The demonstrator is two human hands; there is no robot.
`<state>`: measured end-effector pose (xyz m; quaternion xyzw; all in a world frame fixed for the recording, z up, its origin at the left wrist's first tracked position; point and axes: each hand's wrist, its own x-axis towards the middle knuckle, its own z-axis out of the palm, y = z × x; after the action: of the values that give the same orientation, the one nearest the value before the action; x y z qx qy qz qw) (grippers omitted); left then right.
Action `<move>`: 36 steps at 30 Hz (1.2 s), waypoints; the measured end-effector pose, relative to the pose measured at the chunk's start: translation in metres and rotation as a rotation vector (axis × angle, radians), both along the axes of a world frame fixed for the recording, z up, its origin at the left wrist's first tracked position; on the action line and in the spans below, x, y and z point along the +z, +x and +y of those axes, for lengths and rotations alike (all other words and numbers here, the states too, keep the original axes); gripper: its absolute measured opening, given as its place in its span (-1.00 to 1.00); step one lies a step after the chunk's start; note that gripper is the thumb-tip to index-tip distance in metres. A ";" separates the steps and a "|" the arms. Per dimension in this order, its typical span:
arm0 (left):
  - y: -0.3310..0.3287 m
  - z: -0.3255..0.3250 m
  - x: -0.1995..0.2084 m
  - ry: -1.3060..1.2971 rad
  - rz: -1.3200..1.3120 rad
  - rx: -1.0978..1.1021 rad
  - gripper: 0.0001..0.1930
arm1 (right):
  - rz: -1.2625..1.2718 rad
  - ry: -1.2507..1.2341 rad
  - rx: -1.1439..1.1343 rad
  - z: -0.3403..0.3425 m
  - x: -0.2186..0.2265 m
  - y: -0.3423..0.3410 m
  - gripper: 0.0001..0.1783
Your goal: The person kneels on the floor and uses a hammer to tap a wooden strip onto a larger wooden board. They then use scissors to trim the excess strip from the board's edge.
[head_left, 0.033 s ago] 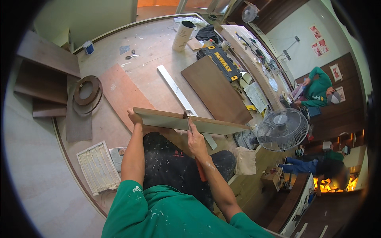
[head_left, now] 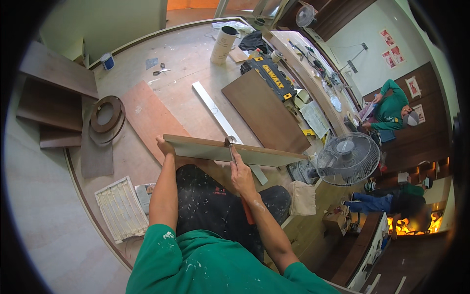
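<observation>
So the left hand (head_left: 165,147) has the board (head_left: 196,148) gripped by its left end, and the right hand (head_left: 242,176) is wrapped round a hammer (head_left: 230,141), head right at the board's top edge. Board's up on edge in front of the legs (head_left: 205,201). Container-wise: toolbox (head_left: 269,76) looks shut, tube (head_left: 223,46) stands open end up but its inside's too dark to read, can't see into the blue tin (head_left: 107,61) either
</observation>
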<state>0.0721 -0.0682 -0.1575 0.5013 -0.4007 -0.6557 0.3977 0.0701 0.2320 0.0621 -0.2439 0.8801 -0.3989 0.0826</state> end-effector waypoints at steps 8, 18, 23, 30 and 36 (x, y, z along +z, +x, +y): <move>-0.001 -0.023 -0.011 0.020 0.041 -0.062 -0.58 | -0.256 0.072 -0.225 0.016 0.015 -0.015 -0.42; -0.009 -0.015 -0.015 0.003 -0.060 -0.038 -0.53 | -0.029 -0.005 -0.269 0.062 -0.019 -0.030 -0.43; -0.015 -0.011 -0.021 0.057 0.041 0.004 -0.62 | 0.254 -0.110 -0.226 0.063 -0.024 -0.026 -0.42; 0.018 -0.039 -0.030 -0.264 -0.243 -0.055 -0.68 | 0.017 -0.060 -0.209 0.052 -0.015 -0.021 -0.40; 0.025 0.017 0.048 -1.066 -0.277 -0.161 -0.65 | -0.058 -0.063 -0.253 0.062 -0.013 -0.015 -0.38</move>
<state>0.0973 -0.0512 -0.1093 0.2799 -0.7626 -0.3186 0.4884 0.0548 0.2943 0.0486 -0.1218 0.8882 -0.4403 0.0495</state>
